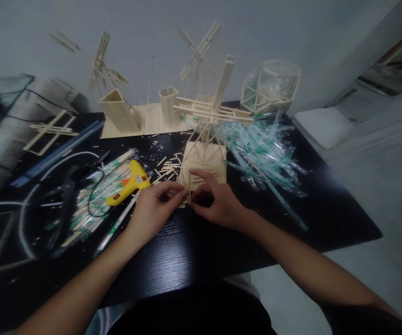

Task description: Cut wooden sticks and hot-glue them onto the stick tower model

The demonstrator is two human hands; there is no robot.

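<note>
Over the front edge of a wooden base [221, 163], my left hand [155, 204] and my right hand [221, 204] meet fingertip to fingertip. Both are closed in a pinch on a short wooden stick [188, 197], mostly hidden by the fingers. My right index finger stretches forward above the base. Cut sticks lie across that base, and a windmill model [213, 116] of thin sticks rises from its back part. A heap of short stick pieces [167, 170] lies just left of it. Close to my left hand rests a yellow glue gun [131, 184].
Plastic-wrapped sticks [99, 195] lie under the glue gun, and crumpled wrappers [263, 144] spread at right. Two more windmill models with towers [120, 111] stand at the back. A faceted stick frame [270, 86] stands back right. Cables [22, 223] loop at left.
</note>
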